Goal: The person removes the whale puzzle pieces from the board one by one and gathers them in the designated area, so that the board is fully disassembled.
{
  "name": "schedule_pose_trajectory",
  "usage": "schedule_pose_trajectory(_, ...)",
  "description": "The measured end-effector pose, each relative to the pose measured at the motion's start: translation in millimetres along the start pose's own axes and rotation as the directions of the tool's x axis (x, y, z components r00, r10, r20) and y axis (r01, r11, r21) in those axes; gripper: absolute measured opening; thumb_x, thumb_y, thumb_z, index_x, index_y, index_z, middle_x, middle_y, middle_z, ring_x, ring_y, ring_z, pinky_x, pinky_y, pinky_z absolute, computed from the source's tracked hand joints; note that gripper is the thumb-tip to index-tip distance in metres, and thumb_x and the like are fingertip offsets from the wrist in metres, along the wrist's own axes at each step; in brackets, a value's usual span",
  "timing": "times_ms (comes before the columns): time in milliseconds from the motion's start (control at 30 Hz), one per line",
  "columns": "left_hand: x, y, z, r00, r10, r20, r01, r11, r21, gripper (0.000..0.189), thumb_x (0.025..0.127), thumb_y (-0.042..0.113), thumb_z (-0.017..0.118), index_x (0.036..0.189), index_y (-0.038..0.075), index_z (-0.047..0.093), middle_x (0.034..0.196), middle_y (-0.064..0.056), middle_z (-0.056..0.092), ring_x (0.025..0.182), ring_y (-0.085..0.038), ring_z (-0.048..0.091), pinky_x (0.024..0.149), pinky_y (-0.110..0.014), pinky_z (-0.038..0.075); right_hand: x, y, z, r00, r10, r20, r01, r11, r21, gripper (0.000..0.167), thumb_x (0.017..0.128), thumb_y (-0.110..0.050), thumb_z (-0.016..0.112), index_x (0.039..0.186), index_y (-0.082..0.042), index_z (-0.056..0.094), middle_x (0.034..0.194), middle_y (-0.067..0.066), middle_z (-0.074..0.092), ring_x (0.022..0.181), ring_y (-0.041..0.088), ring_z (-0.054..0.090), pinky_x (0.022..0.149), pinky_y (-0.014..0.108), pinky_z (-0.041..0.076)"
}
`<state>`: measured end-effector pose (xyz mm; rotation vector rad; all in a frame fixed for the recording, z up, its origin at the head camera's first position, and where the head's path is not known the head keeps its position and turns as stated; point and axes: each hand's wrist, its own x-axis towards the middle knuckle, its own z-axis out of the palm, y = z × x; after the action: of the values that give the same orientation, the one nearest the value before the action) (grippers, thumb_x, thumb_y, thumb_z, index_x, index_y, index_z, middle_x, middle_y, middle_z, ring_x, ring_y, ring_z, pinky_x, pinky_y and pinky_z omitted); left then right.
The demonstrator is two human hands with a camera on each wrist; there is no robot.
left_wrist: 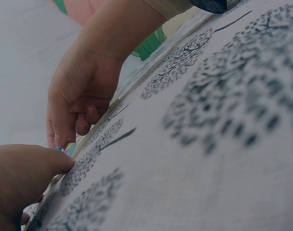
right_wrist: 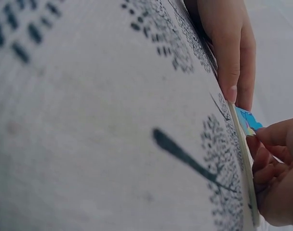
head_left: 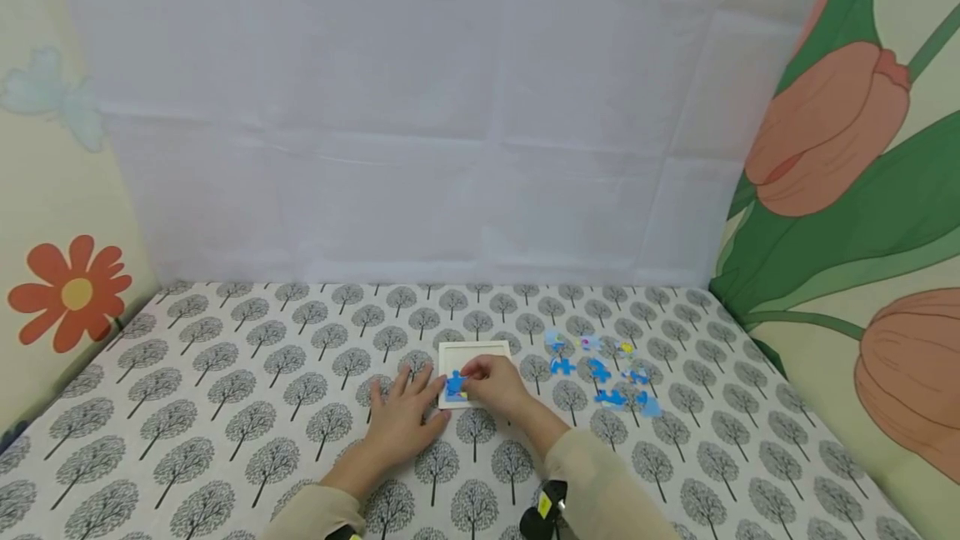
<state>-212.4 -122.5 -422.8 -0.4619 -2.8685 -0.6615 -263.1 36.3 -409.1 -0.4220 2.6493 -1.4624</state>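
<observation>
A small white square puzzle tray (head_left: 474, 346) lies on the tablecloth in the head view. In its lower left corner sits a blue puzzle piece (head_left: 454, 387) with a bit of yellow. My right hand (head_left: 495, 386) reaches over the tray and pinches the puzzle piece (right_wrist: 245, 120) at its edge between thumb and forefinger; the other fingers curl under. My left hand (head_left: 402, 422) rests with fingers spread at the tray's left side, its thumb by the near left corner. In the left wrist view, the left thumb (left_wrist: 59, 161) hides most of the piece.
Several loose blue puzzle pieces (head_left: 600, 371) lie in rough rows right of the tray, some light blue, one with yellow (head_left: 625, 347). The tablecloth (head_left: 300, 432) has a tree print. A white cloth backdrop (head_left: 390, 190) hangs behind the table, between painted walls.
</observation>
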Motion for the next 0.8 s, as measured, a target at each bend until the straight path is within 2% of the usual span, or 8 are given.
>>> schedule_pose_trajectory(300, 0.0, 0.2, -0.6, 1.0, 0.002, 0.01, -0.002, 1.0, 0.003, 0.051, 0.082, 0.035, 0.055, 0.125, 0.009, 0.047, 0.133, -0.015, 0.034, 0.123, -0.041, 0.017, 0.089, -0.064, -0.002, 1.2, -0.6, -0.3, 0.999, 0.004, -0.032, -0.003, 1.0, 0.023, 0.005, 0.074, -0.002, 0.062, 0.079, -0.001, 0.065, 0.064, 0.0, 0.057, 0.057, 0.009, 0.048, 0.053, 0.021, 0.041)
schedule_pose_trajectory(633, 0.1, 1.5, -0.5, 1.0, 0.001, 0.013, -0.001, 1.0, 0.001, 0.051, 0.082, 0.035, 0.055, 0.125, 0.009, 0.047, 0.133, -0.015, 0.033, 0.123, -0.041, 0.016, 0.089, -0.064, -0.001, -1.6, -4.9, -3.8, 0.998, 0.052, -0.034, -0.049, 0.995, 0.083, 0.007, 0.076, -0.002, 0.061, 0.081, -0.001, 0.066, 0.068, 0.0, 0.059, 0.062, 0.01, 0.051, 0.056, 0.022, 0.043)
schedule_pose_trajectory(800, 0.0, 1.4, -0.4, 1.0, 0.003, 0.011, -0.003, 1.0, 0.007, 0.052, 0.082, 0.035, 0.055, 0.125, 0.009, 0.047, 0.133, -0.016, 0.032, 0.123, -0.041, 0.016, 0.089, -0.064, -0.001, -4.5, -7.2, -7.6, 0.999, 0.049, -0.022, -0.047, 0.992, 0.12, 0.008, 0.078, -0.003, 0.06, 0.084, 0.0, 0.065, 0.072, 0.002, 0.061, 0.065, 0.011, 0.053, 0.055, 0.022, 0.043)
